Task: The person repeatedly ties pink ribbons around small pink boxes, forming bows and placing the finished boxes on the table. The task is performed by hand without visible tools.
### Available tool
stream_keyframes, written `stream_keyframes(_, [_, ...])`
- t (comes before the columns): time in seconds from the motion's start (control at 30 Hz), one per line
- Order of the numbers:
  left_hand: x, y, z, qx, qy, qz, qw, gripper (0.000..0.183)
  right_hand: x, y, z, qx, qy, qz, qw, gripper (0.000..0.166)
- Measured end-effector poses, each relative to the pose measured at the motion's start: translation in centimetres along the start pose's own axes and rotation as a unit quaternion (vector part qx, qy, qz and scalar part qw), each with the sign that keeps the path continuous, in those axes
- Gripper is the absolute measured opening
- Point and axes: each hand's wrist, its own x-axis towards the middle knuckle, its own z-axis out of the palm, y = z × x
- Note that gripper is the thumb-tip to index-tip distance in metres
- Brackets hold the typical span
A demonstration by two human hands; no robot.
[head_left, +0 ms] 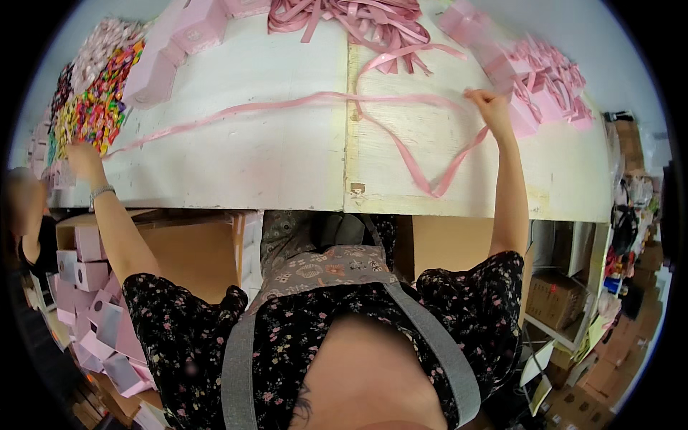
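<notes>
A long pink satin ribbon (231, 110) runs across the white tabletop (258, 156) between my two hands. My left hand (85, 161), a little blurred, is at the far left by the wrapped candies (99, 115), with one part of the ribbon in its fingers. On the other side, my right hand (490, 110) is closed on the ribbon beside several pink boxes with ribbon bows (543, 102). From it, a slack length hangs in a V towards the table's front edge, then curls back up. At the back lies a heap of cut pink ribbons (371, 21).
Pink boxes (153, 80) without bows line the back left. Below the table at left, a carton holds more pink boxes (91, 277). Another person (32, 226) is at the far left edge. Brown cartons (556, 301) stand at the right on and near a shelf.
</notes>
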Motion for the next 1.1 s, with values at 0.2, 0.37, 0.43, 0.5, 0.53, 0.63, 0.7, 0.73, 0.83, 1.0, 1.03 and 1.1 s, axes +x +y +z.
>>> stream_keyframes(0.2, [-6.0,7.4,0.8,0.109,-0.187,0.263,0.94,0.08,-2.7,-4.6,5.7,-0.097,0.009,-0.242,0.965,0.038])
stream_keyframes(0.37, [-24.3,19.6,-6.5,-0.109,-0.231,0.499,0.828,0.073,-6.9,-8.1,7.1,-0.368,-0.403,-0.169,0.821,0.029])
stream_keyframes(0.43, [-26.1,20.4,-4.4,-0.155,-0.205,0.501,0.826,0.051,-1.7,-6.1,6.2,-0.315,-0.308,-0.126,0.889,0.025])
stream_keyframes(0.5, [-26.2,21.1,-2.8,-0.2,-0.303,0.458,0.812,0.032,7.2,-5.8,3.1,-0.314,0.047,-0.121,0.94,0.025])
stream_keyframes(0.53, [-26.3,21.9,-2.1,-0.232,-0.347,0.434,0.798,0.023,9.2,-8.5,1.4,-0.109,0.265,-0.141,0.948,0.025])
stream_keyframes(0.63, [-27.5,21.7,-3.5,-0.301,-0.27,0.461,0.79,0.009,5.6,-15.8,9.1,-0.169,0.284,-0.41,0.85,0.029])
stream_keyframes(0.7, [-28.1,23.1,-5.2,-0.324,-0.33,0.465,0.755,0.01,-1.0,-19.3,17.0,-0.112,0.101,-0.532,0.833,0.043])
stream_keyframes(0.73, [-28.5,23.8,-6.6,-0.339,-0.386,0.444,0.734,0.011,-3.1,-19.3,19.8,-0.095,-0.009,-0.518,0.85,0.051])
stream_keyframes(0.83, [-27.7,23.7,-8.8,-0.344,-0.516,0.392,0.679,0.015,-4.0,-16.3,22.0,0.025,-0.286,-0.293,0.912,0.029])
stream_keyframes(1.0, [-22.5,17.6,-6.8,-0.301,-0.645,0.26,0.652,0.023,-2.0,-10.5,9.5,0.044,-0.409,-0.037,0.911,0.035])
stream_keyframes(1.03, [-21.4,17.0,-6.9,-0.279,-0.655,0.235,0.662,0.024,-2.0,-10.4,7.4,0.038,-0.402,0.044,0.914,0.037])
stream_keyframes(1.1, [-19.5,14.7,-5.8,-0.258,-0.653,0.197,0.685,0.026,-1.6,-7.8,5.1,-0.071,-0.311,0.014,0.948,0.037])
